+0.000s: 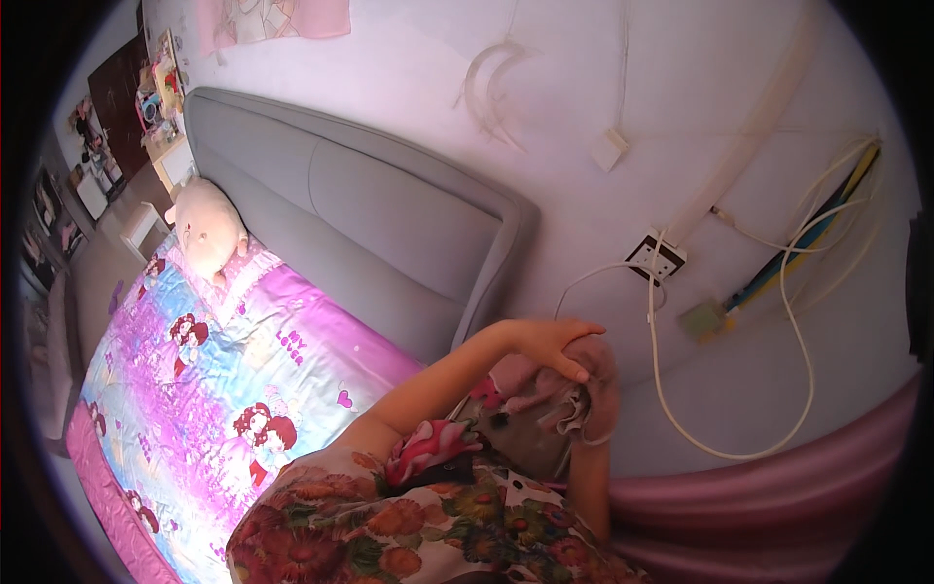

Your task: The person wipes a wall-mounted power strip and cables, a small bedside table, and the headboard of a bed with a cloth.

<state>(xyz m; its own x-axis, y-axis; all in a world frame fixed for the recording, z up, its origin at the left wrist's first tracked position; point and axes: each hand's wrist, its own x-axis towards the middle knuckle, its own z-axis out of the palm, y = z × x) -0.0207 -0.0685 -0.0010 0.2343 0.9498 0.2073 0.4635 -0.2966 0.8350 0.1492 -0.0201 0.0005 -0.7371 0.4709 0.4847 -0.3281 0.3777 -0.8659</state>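
Note:
A dusty-pink piece of soft cloth [601, 368] is bunched up in front of me, with a pale frilled edge hanging from it. My left hand [556, 343] closes over its top, thumb and fingers pressed into the fabric. From below, my right forearm [589, 482] rises to the same bundle. The cloth covers my right hand, so its fingers are hidden. Under my left arm a red-and-pink patterned cloth [435, 450] lies against my flowered top [409, 526].
On the left is a bed with a printed purple-blue cover [321, 360], a grey headboard [370, 204] and a plush toy [208, 229]. A wall socket [657, 258] has a white cable [662, 389] looping down. A long-handled brush [702, 319] leans near a pink curtain [778, 487].

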